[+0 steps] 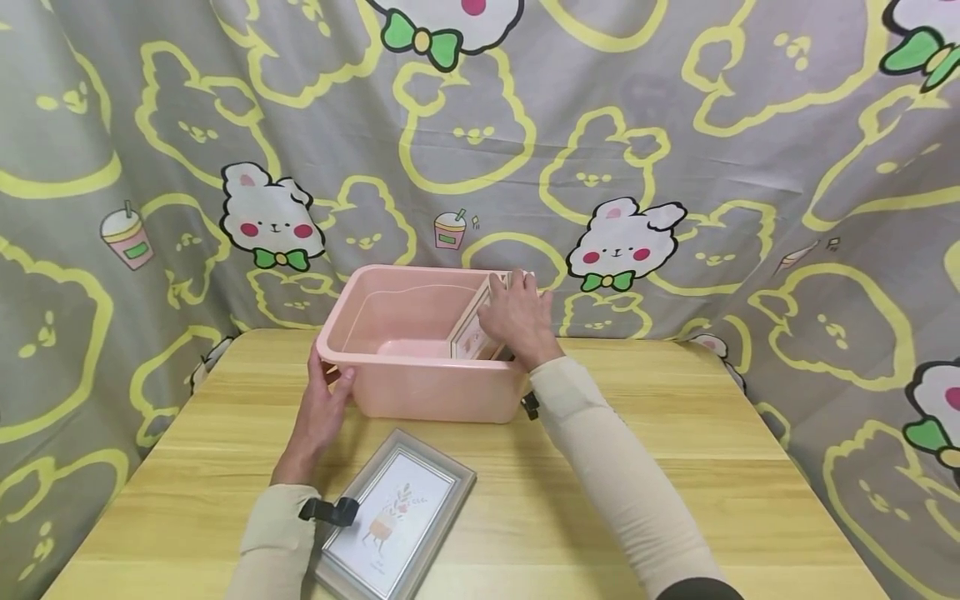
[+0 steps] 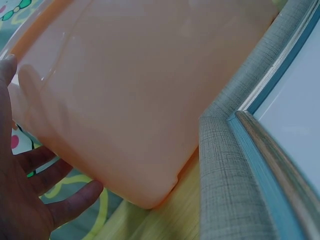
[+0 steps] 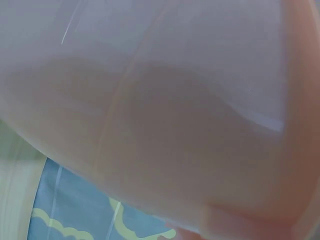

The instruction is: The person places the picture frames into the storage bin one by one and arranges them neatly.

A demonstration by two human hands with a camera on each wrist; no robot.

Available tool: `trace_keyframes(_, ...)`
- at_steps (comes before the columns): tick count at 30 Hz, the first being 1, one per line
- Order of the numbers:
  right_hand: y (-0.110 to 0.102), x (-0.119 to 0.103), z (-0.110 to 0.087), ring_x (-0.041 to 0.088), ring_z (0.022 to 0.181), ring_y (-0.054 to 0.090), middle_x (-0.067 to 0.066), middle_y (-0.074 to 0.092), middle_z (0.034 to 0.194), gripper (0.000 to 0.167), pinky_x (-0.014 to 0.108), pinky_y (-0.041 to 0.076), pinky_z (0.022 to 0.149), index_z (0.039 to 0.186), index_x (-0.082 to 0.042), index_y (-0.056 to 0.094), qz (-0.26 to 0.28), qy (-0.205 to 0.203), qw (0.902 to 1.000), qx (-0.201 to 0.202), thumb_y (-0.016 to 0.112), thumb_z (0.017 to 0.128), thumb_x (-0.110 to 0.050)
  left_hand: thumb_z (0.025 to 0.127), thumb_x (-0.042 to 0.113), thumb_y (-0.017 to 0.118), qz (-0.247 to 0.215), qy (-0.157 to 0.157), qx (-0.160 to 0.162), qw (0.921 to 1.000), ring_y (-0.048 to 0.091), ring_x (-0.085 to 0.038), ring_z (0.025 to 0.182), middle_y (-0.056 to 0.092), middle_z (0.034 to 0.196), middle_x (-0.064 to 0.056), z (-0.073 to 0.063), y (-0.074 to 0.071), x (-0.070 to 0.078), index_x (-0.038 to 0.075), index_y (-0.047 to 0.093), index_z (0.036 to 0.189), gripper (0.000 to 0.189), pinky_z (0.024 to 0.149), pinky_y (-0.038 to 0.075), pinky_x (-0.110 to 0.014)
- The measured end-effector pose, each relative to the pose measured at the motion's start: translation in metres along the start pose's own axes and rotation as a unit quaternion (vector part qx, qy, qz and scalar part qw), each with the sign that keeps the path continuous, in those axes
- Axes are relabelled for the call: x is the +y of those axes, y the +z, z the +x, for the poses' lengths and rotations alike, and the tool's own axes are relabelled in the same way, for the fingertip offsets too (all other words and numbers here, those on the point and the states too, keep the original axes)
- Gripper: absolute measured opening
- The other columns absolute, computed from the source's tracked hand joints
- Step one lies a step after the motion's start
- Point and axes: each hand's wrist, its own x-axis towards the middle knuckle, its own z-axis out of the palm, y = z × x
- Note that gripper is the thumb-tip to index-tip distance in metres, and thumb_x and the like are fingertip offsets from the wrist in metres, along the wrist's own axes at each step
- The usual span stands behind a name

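A pink plastic bin (image 1: 431, 387) stands on the table. My left hand (image 1: 322, 417) holds its left front corner, thumb on the front wall and fingers round the end below the rim. In the left wrist view, the fingers (image 2: 75, 202) reach past the bin's lower side. Inside the right end of the bin, a cream-edged picture frame (image 1: 471, 340) leans at a slant. My right hand (image 1: 521, 317) reaches over the rim and grips this frame near its upper edge, covering part of it. The right wrist view shows mostly the bin wall (image 3: 165, 115), with that hand hidden.
A grey picture frame (image 1: 442, 500) with a plant-pot print lies face up on the wooden table (image 1: 600, 517), close to my left forearm. Behind the table hangs a grey curtain (image 1: 360, 125) with cartoon bears and rabbits; it also runs along both sides.
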Motion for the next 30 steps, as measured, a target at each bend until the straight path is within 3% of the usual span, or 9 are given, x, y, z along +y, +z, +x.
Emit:
trace_keyframes(12,0.0,0.002,-0.021,0.033,0.142,0.028,0.013,0.029,0.156,0.062,0.062,0.028,0.109,0.151,-0.024,0.032,-0.003,-0.026,0.9996,0.015,0.045,0.095,-0.048,0.101,0.039,0.045,0.015,0.0,0.003,0.9999,0.045,-0.038,0.129,0.037,0.147,-0.019,0.0,-0.001,-0.002,0.045,-0.002,0.152,0.07,0.095,0.046,-0.054)
trace_keyframes(24,0.006,0.007,-0.059,0.033,0.139,0.032,0.012,0.035,0.154,0.06,0.063,0.031,0.104,0.148,-0.025,0.038,-0.001,-0.064,0.9948,0.078,0.049,0.093,-0.047,0.101,0.039,0.047,0.009,0.005,0.006,0.9999,0.045,-0.04,0.128,0.039,0.146,-0.022,0.0,0.0,0.0,0.044,-0.001,0.153,0.07,0.093,0.046,-0.056)
trace_keyframes(30,0.013,0.006,-0.073,0.034,0.143,0.028,0.013,0.03,0.157,0.057,0.067,0.024,0.107,0.147,-0.028,0.041,0.01,-0.084,0.9926,0.087,0.041,0.096,-0.054,0.101,0.039,0.045,0.014,0.003,0.006,0.9999,0.046,-0.038,0.127,0.038,0.147,-0.019,-0.001,0.001,0.001,0.042,-0.002,0.153,0.07,0.093,0.047,-0.054)
